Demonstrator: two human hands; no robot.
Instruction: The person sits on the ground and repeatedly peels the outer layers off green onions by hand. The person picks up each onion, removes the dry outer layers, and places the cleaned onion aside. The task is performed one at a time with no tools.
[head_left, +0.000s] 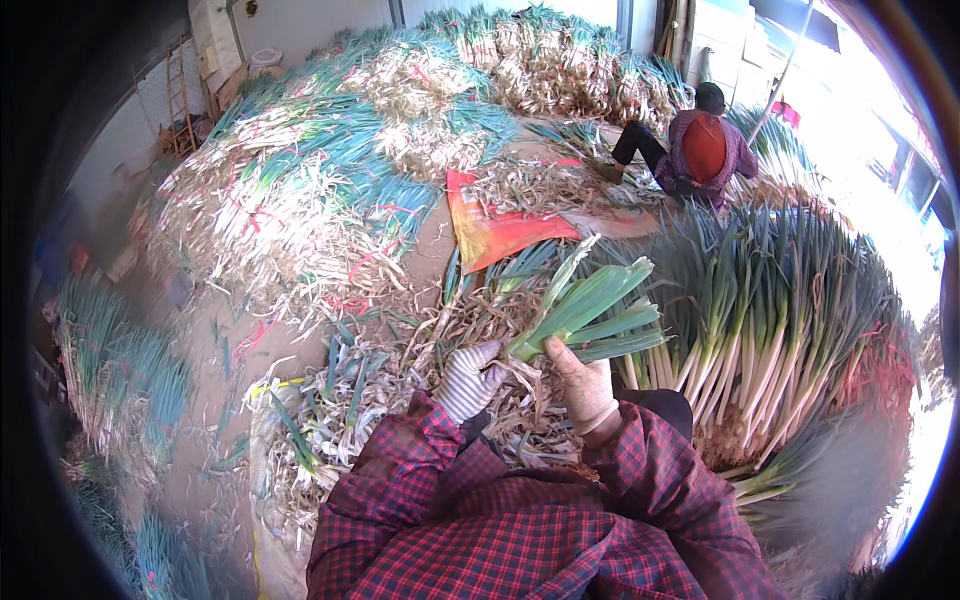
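Both my gloved hands are on one leek in front of my chest. My left hand (471, 381), in a striped glove, closes around its lower part, where pale dry skin hangs loose. My right hand (586, 386), in a cream glove, grips it from the other side with the thumb laid along the stem. The leek (581, 307) points its broad green leaves away from me and to the right. Its root end is hidden by my hands. Below them lies a heap of peeled leek skins (525, 427), spreading left over trimmings (322, 427).
To my right, many leeks (757, 352) stand upright in a dense stack. Ahead lie an orange plastic sheet (506, 236) and large piles of tied leeks (292, 172). Another person (705, 150) sits at the upper right, back turned. More bundles (124, 367) stand at left; a ladder (180, 97) leans behind.
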